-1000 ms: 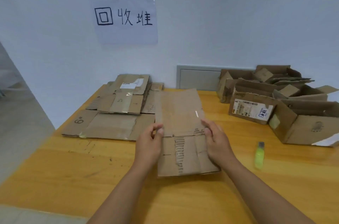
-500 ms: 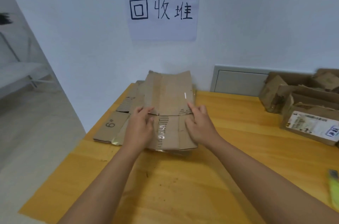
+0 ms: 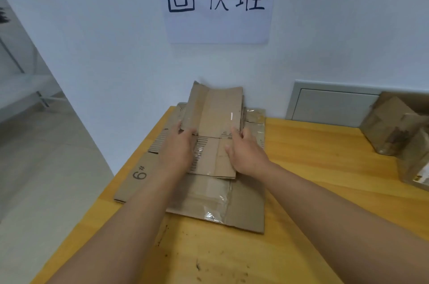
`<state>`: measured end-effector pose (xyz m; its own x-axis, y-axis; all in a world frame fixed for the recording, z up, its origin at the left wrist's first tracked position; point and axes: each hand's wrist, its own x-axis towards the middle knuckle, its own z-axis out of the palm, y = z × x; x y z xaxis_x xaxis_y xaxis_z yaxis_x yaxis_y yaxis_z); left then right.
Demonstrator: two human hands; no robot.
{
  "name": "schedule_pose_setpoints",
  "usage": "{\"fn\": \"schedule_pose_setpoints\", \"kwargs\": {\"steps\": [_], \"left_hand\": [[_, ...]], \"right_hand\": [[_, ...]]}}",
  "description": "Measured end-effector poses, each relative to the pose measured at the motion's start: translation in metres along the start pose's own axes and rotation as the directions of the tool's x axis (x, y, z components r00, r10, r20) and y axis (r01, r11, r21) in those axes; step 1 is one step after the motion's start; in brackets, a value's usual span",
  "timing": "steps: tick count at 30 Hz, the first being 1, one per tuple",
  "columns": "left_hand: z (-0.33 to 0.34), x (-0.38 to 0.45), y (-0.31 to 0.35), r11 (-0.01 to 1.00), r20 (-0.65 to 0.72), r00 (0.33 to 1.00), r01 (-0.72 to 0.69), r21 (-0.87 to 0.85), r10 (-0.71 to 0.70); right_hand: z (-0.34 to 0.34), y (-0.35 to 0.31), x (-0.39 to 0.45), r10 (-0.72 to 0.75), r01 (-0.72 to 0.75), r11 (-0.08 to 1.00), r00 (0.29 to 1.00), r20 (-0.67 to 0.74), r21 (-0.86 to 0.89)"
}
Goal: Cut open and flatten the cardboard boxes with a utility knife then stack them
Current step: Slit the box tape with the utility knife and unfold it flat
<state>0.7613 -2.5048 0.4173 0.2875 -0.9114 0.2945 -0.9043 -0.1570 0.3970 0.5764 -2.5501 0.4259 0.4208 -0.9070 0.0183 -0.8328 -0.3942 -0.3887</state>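
A flattened cardboard box (image 3: 216,118) lies over the stack of flattened boxes (image 3: 243,204) at the table's far left, against the wall. Its far half bends up slightly. My left hand (image 3: 177,151) grips its left edge, fingers curled round the fold. On its right side, my right hand (image 3: 246,151) holds the edge, thumb on top. The bottom sheet of the stack bears the mark "6#" (image 3: 140,173). The utility knife is out of view.
The wooden table (image 3: 325,158) runs right and toward me. Unflattened cardboard boxes (image 3: 394,130) stand at the right edge of view. A paper sign (image 3: 218,0) hangs on the wall above the stack. A grey wall panel (image 3: 332,104) sits behind the table. The floor drops off left.
Both hands carried the flattened box leftward and farther away, from the table's middle onto the stack. My view swung left, so the knife and most boxes left the frame.
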Motion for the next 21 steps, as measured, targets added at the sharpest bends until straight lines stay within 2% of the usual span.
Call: {"fn": "schedule_pose_setpoints", "kwargs": {"steps": [3, 5, 7, 9, 12, 15, 21], "left_hand": [[0.016, -0.001, -0.005, 0.99, -0.004, 1.0, 0.008, 0.144, -0.008], [0.02, 0.0, -0.005, 0.976, -0.053, 0.997, -0.046, 0.213, 0.059], [0.021, 0.0, -0.003, 0.959, -0.059, 0.986, -0.136, 0.248, 0.155], [0.023, -0.001, 0.002, 0.959, -0.007, 0.984, -0.173, 0.227, 0.179], [0.031, -0.009, 0.014, 0.978, 0.118, 0.989, -0.112, 0.178, 0.091], [0.041, -0.018, 0.02, 0.989, 0.301, 0.953, -0.029, 0.143, -0.015], [0.042, -0.02, 0.021, 0.987, 0.301, 0.953, -0.018, 0.159, -0.032]], "right_hand": [[0.014, 0.009, 0.002, 0.029, -0.027, 0.994, 1.0, 0.01, -0.109], [0.019, 0.013, 0.002, -0.014, 0.01, 0.985, 1.0, -0.023, -0.17], [0.024, 0.016, 0.004, -0.083, 0.08, 0.981, 0.996, -0.01, -0.178], [0.028, 0.018, 0.006, -0.1, 0.103, 0.981, 0.995, 0.025, -0.162], [0.033, 0.022, 0.007, -0.057, 0.061, 0.994, 0.998, 0.04, -0.09], [0.037, 0.023, 0.006, -0.037, 0.039, 0.998, 0.999, 0.035, -0.052], [0.039, 0.025, 0.004, -0.039, 0.04, 0.998, 0.999, 0.017, -0.053]]}}
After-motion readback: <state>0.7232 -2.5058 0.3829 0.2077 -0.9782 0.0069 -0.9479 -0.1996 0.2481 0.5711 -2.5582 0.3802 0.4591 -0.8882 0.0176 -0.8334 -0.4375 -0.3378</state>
